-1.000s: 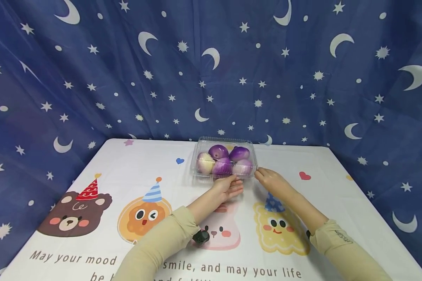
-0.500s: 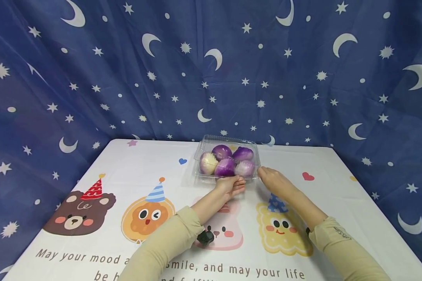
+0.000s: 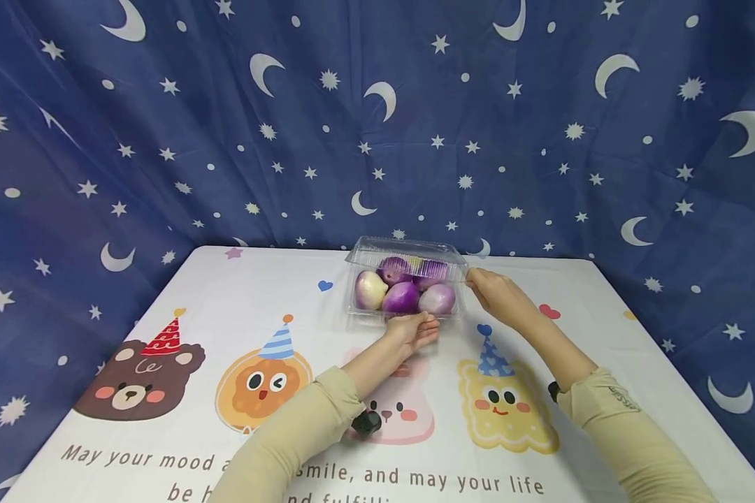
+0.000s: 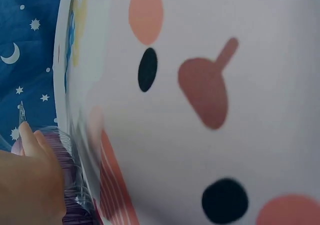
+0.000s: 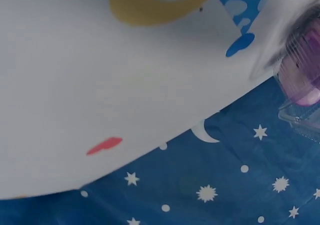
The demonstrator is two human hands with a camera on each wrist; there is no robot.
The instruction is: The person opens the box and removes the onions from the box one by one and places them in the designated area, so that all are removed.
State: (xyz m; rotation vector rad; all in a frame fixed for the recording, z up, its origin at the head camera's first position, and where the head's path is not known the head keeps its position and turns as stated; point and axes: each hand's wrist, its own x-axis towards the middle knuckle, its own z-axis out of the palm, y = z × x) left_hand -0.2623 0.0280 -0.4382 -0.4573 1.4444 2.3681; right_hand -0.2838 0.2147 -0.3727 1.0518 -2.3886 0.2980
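Note:
In the head view, a clear plastic clamshell box (image 3: 360, 315) stands near the table's back edge. Several onions (image 3: 400, 298), purple with one paler, lie in its base. Its hinged lid (image 3: 409, 248) is tilted up at the front. My right hand (image 3: 500, 295) pinches the lid's front right corner. At the base's front lip is my left hand (image 3: 409, 332), thumb and forefinger gripping it while the other fingers stretch to the right. In the left wrist view, the left hand (image 4: 32, 177) partly covers the box. The right wrist view shows the box's side (image 5: 300, 116), the right hand out of sight.
A white tablecloth (image 3: 182, 447) with cartoon faces and lettering covers the table. Behind it hangs a blue curtain (image 3: 314, 188) with moons and stars, close to the back of the box. A dark wrist camera (image 3: 367, 423) sits at the left sleeve.
My right hand has risen and moved slightly away, lifting the lid's front edge from the base. The onions now show directly in front. My left hand stays at the front lip.

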